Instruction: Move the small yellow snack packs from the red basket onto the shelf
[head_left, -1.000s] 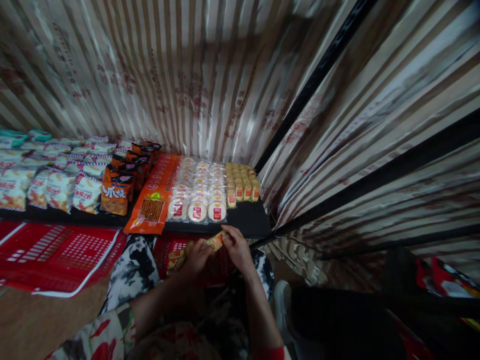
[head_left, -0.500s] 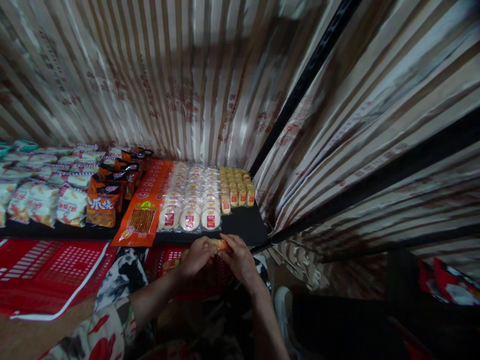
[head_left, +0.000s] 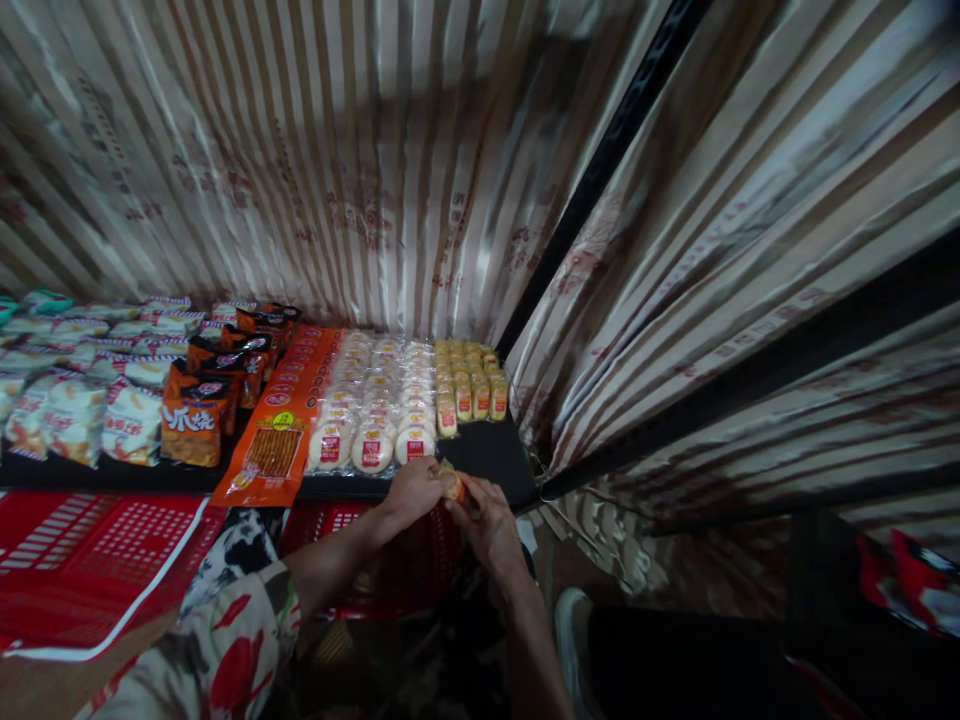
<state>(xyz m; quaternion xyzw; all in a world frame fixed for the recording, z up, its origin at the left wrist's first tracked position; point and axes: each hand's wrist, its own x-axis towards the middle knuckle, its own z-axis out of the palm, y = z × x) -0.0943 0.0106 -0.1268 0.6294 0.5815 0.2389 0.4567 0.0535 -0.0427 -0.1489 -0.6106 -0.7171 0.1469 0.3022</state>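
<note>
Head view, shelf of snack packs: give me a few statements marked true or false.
1. Both hands hold one small yellow packet between them. True: left hand, right hand.
2. The packet lies among the round white cakes. False: it is at the shelf front edge, in the hands.
3. The long orange pack lies left of the round cakes. True.
4. The red basket sits on top of the shelf. False: it is below the shelf's front.
</note>
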